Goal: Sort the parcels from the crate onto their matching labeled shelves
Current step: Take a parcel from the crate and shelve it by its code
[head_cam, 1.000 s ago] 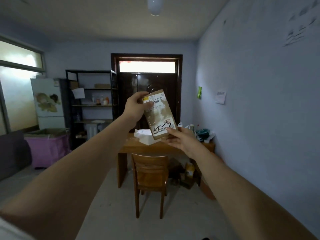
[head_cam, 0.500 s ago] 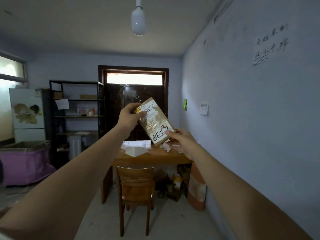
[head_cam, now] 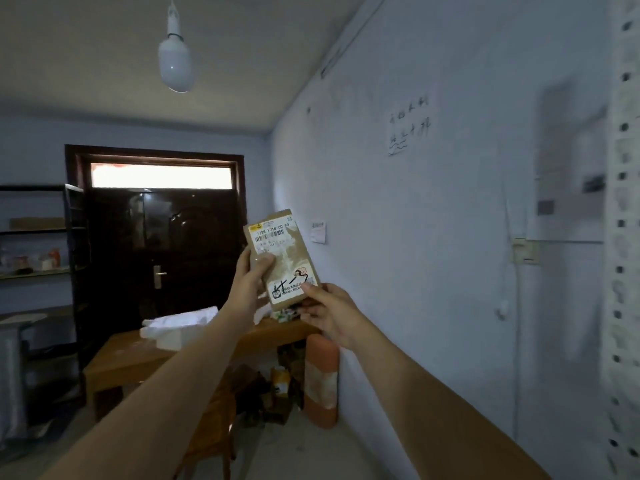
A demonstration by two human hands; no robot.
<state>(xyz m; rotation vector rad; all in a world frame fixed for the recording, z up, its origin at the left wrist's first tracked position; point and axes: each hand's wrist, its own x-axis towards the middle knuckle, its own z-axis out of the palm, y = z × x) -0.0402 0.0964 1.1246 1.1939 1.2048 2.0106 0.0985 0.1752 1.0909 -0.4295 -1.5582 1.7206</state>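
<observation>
I hold a flat brown cardboard parcel (head_cam: pixel 282 258) upright at arm's length, its face toward me. A white shipping label with a barcode covers its top, and a sticker with black handwriting sits near its bottom. My left hand (head_cam: pixel 250 279) grips the parcel's left edge, thumb on the front. My right hand (head_cam: pixel 327 310) pinches its lower right corner. A dark shelf unit (head_cam: pixel 38 237) with a few boxes and bottles stands at the far left. The crate is out of view.
A wooden table (head_cam: pixel 138 355) with a white box on it stands ahead, a wooden chair (head_cam: pixel 214 420) in front of it and clutter underneath. A dark double door (head_cam: pixel 159 254) is behind. A blue wall runs along my right, with a perforated white upright (head_cam: pixel 623 237) at the right edge.
My view has swung to the right and upward. The shelf unit slid toward the left edge and the purple bin left the view. Both hands kept hold of the parcel.
</observation>
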